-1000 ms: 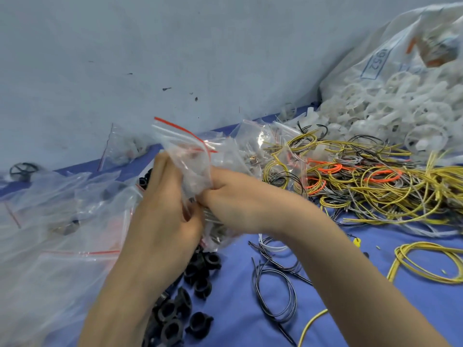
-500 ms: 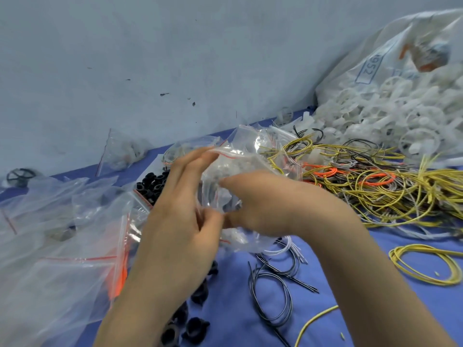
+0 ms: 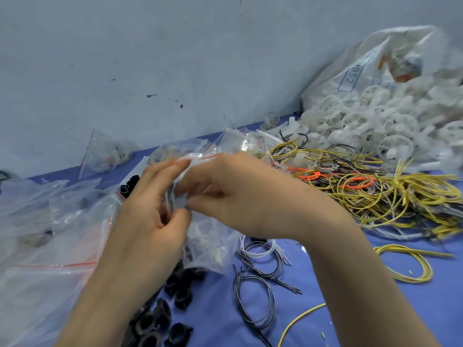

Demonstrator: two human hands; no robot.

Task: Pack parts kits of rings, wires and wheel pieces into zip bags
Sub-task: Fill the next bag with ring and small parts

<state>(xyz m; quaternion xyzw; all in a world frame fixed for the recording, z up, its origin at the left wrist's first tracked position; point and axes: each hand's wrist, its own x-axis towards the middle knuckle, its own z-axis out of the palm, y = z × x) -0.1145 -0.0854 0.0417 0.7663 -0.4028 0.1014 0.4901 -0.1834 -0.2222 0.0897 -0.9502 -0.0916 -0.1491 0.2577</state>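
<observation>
- Hands: left hand (image 3: 150, 221) and right hand (image 3: 240, 196) meet fingertip to fingertip, both pinching the mouth of one clear zip bag (image 3: 208, 241). The bag hangs between and just below them, with pale pieces inside; the rest is too blurred to tell.
- Step, as judged: pressing the zip strip closed. The kit looks loaded, but the seal is not yet confirmed.
- Done: one filled bag (image 3: 107, 154) lies beyond the left hand by the wall. Two or so more bags (image 3: 248, 141) sit just beyond the fingertips — count uncertain.
- Left: most of the stock. A slack pile of empty zip bags (image 3: 50, 234) lies outside the left hand.
- Counts:
  - black rings (image 3: 175, 296) under the left wrist: about ten showing
  - black-and-white wire loops (image 3: 258, 271) under the right wrist: a few
  - yellow wires (image 3: 375, 191) beyond the right hand: uncountable tangle
  - orange loops (image 3: 308, 175): two
  - white wheel pieces (image 3: 375, 126) farther out — a heap
  - lone yellow coil (image 3: 406, 261): one
</observation>
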